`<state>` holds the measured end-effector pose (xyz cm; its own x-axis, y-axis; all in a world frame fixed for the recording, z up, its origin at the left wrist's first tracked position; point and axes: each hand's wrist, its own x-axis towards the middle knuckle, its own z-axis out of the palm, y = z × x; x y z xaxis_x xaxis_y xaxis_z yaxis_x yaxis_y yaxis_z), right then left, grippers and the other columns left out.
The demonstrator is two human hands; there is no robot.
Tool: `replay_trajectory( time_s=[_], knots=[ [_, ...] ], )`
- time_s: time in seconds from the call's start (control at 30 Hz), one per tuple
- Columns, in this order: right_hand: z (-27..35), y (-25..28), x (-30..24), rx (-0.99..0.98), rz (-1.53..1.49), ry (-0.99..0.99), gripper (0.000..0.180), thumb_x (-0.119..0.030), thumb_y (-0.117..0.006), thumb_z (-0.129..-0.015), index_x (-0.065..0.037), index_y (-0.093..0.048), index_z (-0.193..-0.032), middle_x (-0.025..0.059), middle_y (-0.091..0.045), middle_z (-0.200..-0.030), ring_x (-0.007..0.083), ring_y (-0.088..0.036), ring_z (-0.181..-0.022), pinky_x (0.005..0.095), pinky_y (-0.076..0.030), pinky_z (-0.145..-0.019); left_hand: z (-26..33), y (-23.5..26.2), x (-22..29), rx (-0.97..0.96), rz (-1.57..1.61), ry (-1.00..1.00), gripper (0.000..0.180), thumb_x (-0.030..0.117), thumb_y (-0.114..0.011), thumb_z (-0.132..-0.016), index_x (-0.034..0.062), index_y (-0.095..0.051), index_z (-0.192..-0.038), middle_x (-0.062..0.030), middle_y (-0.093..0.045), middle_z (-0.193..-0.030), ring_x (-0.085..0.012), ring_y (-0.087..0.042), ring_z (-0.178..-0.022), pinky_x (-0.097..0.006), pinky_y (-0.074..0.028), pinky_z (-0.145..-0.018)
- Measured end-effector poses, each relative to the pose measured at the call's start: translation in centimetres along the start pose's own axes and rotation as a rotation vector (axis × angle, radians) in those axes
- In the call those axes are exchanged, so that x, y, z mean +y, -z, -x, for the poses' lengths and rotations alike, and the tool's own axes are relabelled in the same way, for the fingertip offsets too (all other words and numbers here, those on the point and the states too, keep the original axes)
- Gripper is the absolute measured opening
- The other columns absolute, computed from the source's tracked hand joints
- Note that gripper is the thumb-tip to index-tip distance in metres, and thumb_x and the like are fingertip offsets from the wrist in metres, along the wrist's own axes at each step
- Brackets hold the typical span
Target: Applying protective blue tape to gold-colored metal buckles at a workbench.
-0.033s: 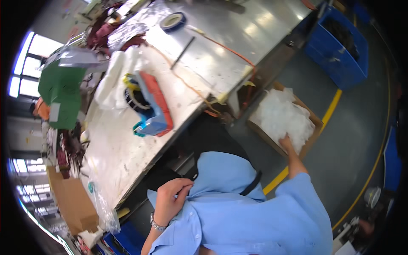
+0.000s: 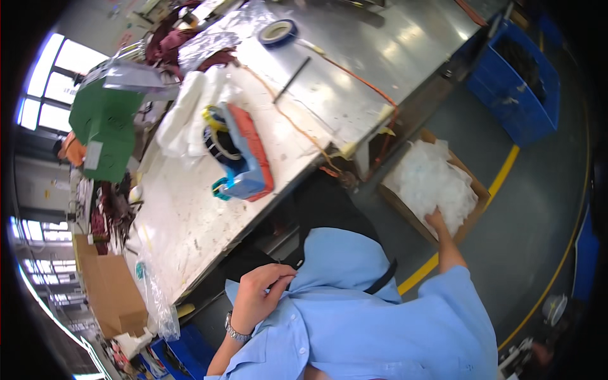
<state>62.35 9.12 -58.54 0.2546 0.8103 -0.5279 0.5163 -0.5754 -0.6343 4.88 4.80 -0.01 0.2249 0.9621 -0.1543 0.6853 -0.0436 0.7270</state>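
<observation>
My right arm stretches out to the right, over the floor. My right hand [image 2: 441,227] reaches into an open cardboard box [image 2: 411,215] and touches the heap of thin white, translucent plastic [image 2: 437,180] filling it. Its fingers are partly sunk in the plastic, so their grip is hidden. Close to my body, above the blue shirt [image 2: 342,253], my left hand [image 2: 263,292] is closed, thumb and fingertips together. Anything between those fingertips is too small to make out. A metal-banded watch [image 2: 236,329] is on the left wrist.
Left of me stands a long worktable [image 2: 190,234] carrying a blue and red holder [image 2: 247,158], white rolls [image 2: 187,120], a tape roll [image 2: 277,33] and an orange cord [image 2: 361,82]. A blue bin [image 2: 516,120] stands beyond the box. Flattened cardboard [image 2: 114,291] leans at the table's near end.
The whole scene has shifted slightly to the right in the picture, as the view turned. Both hands keep nearly the same pose, the right one still at the white plastic.
</observation>
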Motion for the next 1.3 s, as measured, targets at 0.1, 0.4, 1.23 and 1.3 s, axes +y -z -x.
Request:
replay_trajectory(
  time_s=[0.1,0.4,1.23,1.3],
  knots=[
    [0.5,3.1,-2.3,-0.082,0.488,0.114,0.098,-0.039,-0.089,-0.075,0.005,-0.052,-0.154,0.0306,-0.063,-0.15,0.0461,-0.061,-0.139,0.0474,-0.052,-0.115,-0.5,4.8,4.0,0.1,0.085,-0.019,0.012,-0.004,-0.076,-0.093,0.0003,-0.079,-0.103,-0.0116,-0.08,-0.097,-0.0227,-0.079,-0.085,-0.031,-0.061,-0.075],
    [17.0,7.8,-30.6,0.259,0.592,0.387,0.041,-0.026,-0.083,-0.09,0.002,-0.076,-0.119,0.0245,-0.08,-0.102,0.0432,-0.077,-0.098,0.0503,-0.061,-0.089,-18.0,25.0,-4.1,0.738,-0.599,-0.296,0.018,0.012,-0.075,-0.098,0.0002,-0.079,-0.11,-0.0164,-0.08,-0.105,-0.0312,-0.078,-0.095,-0.04,-0.06,-0.086],
    [36.8,4.3,-69.2,-0.748,0.209,1.576,0.015,-0.014,-0.075,-0.102,-0.002,-0.081,-0.11,0.0103,-0.082,-0.095,0.0264,-0.079,-0.084,0.0345,-0.063,-0.079,8.2,18.2,-16.8,0.641,-0.681,-0.016,0.038,-0.001,-0.08,-0.079,0.0071,-0.07,-0.115,-0.012,-0.074,-0.119,-0.0375,-0.074,-0.102,-0.044,-0.06,-0.086],
    [33.2,5.2,-71.4,-0.476,0.124,1.385,0.015,-0.011,-0.072,-0.104,0.001,-0.081,-0.109,0.0095,-0.081,-0.092,0.019,-0.079,-0.083,0.0308,-0.062,-0.08,10.1,15.9,-18.8,0.573,-0.633,-0.008,0.044,0.002,-0.081,-0.079,0.0058,-0.069,-0.122,-0.0144,-0.073,-0.124,-0.0386,-0.072,-0.11,-0.046,-0.058,-0.094]
  ],
)
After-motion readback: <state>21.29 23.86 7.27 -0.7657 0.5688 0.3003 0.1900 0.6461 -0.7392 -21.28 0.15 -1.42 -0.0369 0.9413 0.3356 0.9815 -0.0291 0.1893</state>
